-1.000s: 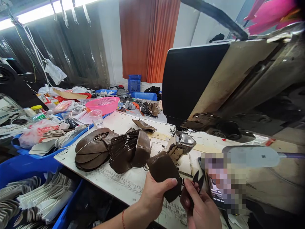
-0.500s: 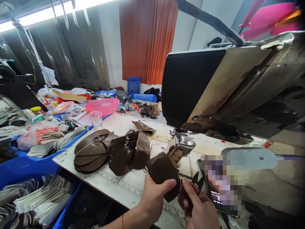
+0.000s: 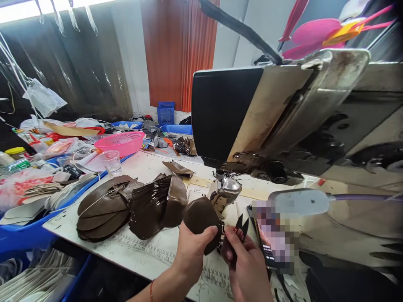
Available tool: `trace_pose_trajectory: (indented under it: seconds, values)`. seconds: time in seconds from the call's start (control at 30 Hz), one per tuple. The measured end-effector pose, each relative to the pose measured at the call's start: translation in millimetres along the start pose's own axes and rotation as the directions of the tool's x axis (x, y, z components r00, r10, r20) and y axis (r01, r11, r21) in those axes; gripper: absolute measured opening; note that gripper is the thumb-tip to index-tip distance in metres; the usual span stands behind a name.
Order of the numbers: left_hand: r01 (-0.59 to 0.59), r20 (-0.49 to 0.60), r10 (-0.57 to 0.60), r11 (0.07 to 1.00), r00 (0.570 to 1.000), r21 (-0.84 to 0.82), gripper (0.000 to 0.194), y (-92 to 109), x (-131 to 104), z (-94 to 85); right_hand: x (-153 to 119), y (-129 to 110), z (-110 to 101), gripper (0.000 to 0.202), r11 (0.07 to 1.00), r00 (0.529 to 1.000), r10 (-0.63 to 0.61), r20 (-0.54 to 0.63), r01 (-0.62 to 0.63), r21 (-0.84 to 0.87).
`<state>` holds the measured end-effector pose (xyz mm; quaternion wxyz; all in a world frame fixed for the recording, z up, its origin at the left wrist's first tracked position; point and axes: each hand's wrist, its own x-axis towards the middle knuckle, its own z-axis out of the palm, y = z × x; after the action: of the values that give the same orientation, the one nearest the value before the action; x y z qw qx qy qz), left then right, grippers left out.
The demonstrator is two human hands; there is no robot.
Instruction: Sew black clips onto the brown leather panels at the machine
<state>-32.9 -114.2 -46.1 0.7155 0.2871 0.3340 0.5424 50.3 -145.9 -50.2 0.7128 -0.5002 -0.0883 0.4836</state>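
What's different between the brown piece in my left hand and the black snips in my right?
The brown piece is broad and rounded, while the black snips end in two narrow points, spread apart. The brown piece shows a wide face above your left hand; the black snips are mostly hidden by your right hand, with only the blades clearly visible. Both are dark.

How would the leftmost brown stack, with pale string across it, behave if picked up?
The brown stack likely bends rather than staying rigid: its pieces look like thin, leather-like sheets. It may fan or slip, since the lower layers already spread out unevenly. The pale string might restrain it somewhat, but I can't tell how tight it is.
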Motion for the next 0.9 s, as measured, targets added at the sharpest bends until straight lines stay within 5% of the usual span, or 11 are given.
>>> trace_pose_trajectory:
  seconds: [0.13, 0.23, 0.3, 0.4, 0.47, 0.53, 0.6, 0.77, 0.9]
  values:
    - [-0.040, 0.014, 0.040, 0.999, 0.999, 0.029, 0.029, 10, 14, 10.5, 18, -8, 1, 0.036, 0.981, 0.983, -0.139, 0.122, 0.154, -0.119]
    - [-0.082, 0.056, 0.081, 0.996, 0.995, 0.031, 0.030, 21, 26, 17.3, 36, -22, 3, 0.031, 0.851, 0.896, -0.339, 0.287, 0.422, -0.313]
    - [-0.078, 0.049, 0.076, 0.996, 0.996, 0.048, 0.029, 29, 34, 21.2, 48, -34, 3, 0.022, 0.680, 0.779, -0.445, 0.442, 0.615, -0.400]
    - [-0.033, 0.049, 0.030, 0.997, 0.998, 0.074, 0.032, 38, 45, 27.0, 65, -49, 1, 0.025, 0.375, 0.528, -0.523, 0.669, 0.847, -0.376]
    - [-0.009, 0.063, 0.003, 0.996, 0.998, 0.087, 0.033, 42, 51, 30.7, 76, -57, -2, 0.037, 0.197, 0.368, -0.522, 0.769, 0.930, -0.311]
    - [0.002, 0.056, -0.008, 0.994, 0.998, 0.106, 0.033, 42, 57, 33.5, 85, -62, -5, 0.044, 0.090, 0.277, -0.498, 0.822, 0.959, -0.268]
    - [0.002, 0.046, -0.008, 0.992, 0.999, 0.129, 0.030, 40, 62, 35.6, 91, -65, -6, 0.045, 0.054, 0.259, -0.477, 0.840, 0.963, -0.266]
    - [-0.009, 0.051, -0.001, 0.983, 0.999, 0.182, 0.021, 38, 74, 42.4, 95, -67, -2, 0.031, 0.110, 0.346, -0.552, 0.759, 0.932, -0.345]
    - [-0.034, 0.056, 0.024, 0.981, 0.998, 0.192, 0.025, 39, 82, 48.1, 97, -69, 0, 0.025, 0.080, 0.294, -0.612, 0.734, 0.947, -0.312]
